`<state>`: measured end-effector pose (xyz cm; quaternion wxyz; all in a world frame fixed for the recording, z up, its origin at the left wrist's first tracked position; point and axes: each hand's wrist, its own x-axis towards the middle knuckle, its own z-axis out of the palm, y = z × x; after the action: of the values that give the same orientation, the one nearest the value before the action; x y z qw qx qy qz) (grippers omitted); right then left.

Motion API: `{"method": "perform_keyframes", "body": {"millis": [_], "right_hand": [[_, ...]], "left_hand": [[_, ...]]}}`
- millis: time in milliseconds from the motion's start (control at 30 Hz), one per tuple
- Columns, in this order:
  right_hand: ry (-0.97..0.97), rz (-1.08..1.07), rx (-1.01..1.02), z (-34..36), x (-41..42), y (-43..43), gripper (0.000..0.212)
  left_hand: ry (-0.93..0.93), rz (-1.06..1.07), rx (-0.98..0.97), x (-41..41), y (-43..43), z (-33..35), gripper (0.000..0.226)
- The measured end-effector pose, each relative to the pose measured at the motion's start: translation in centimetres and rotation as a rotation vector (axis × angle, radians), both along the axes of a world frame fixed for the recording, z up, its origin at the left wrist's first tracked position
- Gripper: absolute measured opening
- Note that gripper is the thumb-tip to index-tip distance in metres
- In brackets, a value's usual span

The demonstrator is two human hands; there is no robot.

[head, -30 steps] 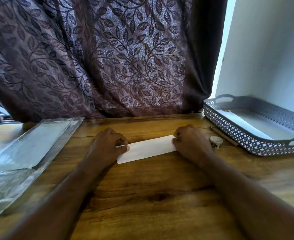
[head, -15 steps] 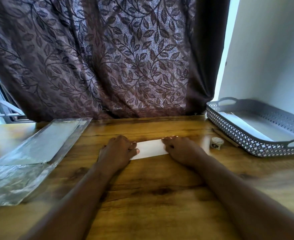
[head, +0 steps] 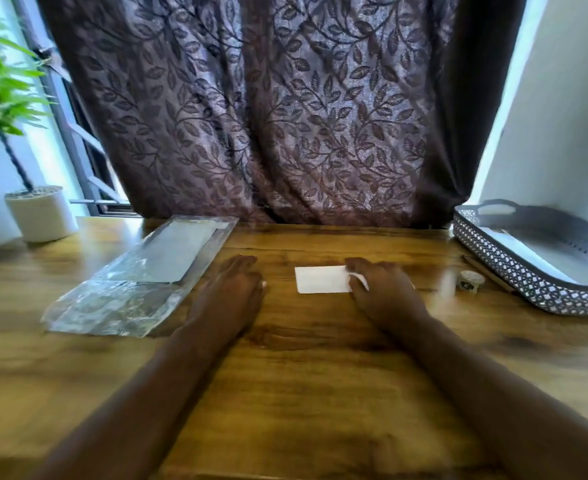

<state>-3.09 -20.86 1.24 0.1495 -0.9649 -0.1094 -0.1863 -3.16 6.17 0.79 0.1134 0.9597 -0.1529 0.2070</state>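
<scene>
Hands at work on a small fold, seen from the head camera: a folded white paper [head: 320, 279] lies flat on the wooden table [head: 303, 375], just right of centre and in front of a leaf-patterned curtain [head: 268, 116]. The right hand [head: 386, 289] covers the paper's right end. A white sliver shows between thumb and forefinger, but motion blur hides whether those fingers pinch the edge or only press it down. The left hand [head: 232, 289] rests palm-down on bare wood to the left of the paper, apart from it, fingers straight and close together and holding nothing.

The step appears to be flattening or creasing the strip. It would likely go best if the left hand came onto the free left end to pin it, so the paper cannot skate on the smooth wood. The right fingertips could then run along the fold with firm, even pressure, edges kept aligned.

Nearby are a clear plastic sleeve [head: 140, 282] at left, a potted plant [head: 39, 213] in the far left corner, and a small round pot [head: 470, 280] beside a grey perforated tray [head: 527, 282] at right. All lie well clear of the sweep.
</scene>
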Motion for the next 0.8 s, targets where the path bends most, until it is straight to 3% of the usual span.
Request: {"method": "perform_keyframes", "body": {"millis": [200, 367, 567, 667, 800], "right_hand": [[-0.011, 0.384, 0.127, -0.6, -3.6, 12.6, 0.033], [-0.002, 0.567, 0.138, -1.1, -5.3, 22.3, 0.027], [0.092, 0.548, 0.041, -0.6, -6.2, 30.5, 0.039], [0.218, 0.470, -0.044, -0.4, -5.5, 33.1, 0.028], [0.331, 0.383, -0.120, 0.6, -4.4, 35.2, 0.029]], "left_hand": [[-0.083, 0.011, -0.130, -3.9, 7.9, 0.5, 0.044], [-0.120, 0.206, -0.169, -6.5, 16.2, -1.3, 0.042], [0.149, 0.695, -0.150, -6.7, 20.0, -3.0, 0.083], [0.222, 0.718, -0.209, -6.3, 20.0, -3.0, 0.088], [0.214, 0.686, -0.214, -6.5, 19.6, -2.7, 0.074]]}}
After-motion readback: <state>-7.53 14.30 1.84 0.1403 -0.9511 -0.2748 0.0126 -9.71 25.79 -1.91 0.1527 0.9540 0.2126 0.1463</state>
